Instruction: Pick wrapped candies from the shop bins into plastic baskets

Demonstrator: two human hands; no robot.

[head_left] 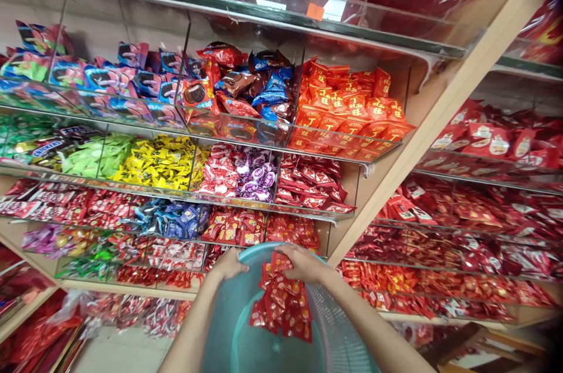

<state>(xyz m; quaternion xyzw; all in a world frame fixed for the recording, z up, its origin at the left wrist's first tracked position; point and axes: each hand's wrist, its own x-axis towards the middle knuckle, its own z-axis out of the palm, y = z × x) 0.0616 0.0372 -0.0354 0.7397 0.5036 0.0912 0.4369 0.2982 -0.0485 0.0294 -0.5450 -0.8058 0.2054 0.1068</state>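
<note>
A teal plastic basket [246, 326] is tilted below the shelves, its far rim close to the lower shelf. My left hand [230, 264] grips the basket's rim at the left, thumb inside. At the right of the rim is my right hand [303, 264], its fingers curled over the top of a bunch of red candy packets [284, 302]. These packets lie against the basket's inner wall and spread down toward its bottom. Just beyond the rim, more red packets [292, 231] fill a shelf compartment.
Shelves with clear fronts hold yellow sweets [160, 162], orange-red bags [347, 106] and blue packets [176, 217]. A wooden upright [422, 121] slants beside the basket, with more red packets to its right. A wooden stool [484, 349] stands at the lower right.
</note>
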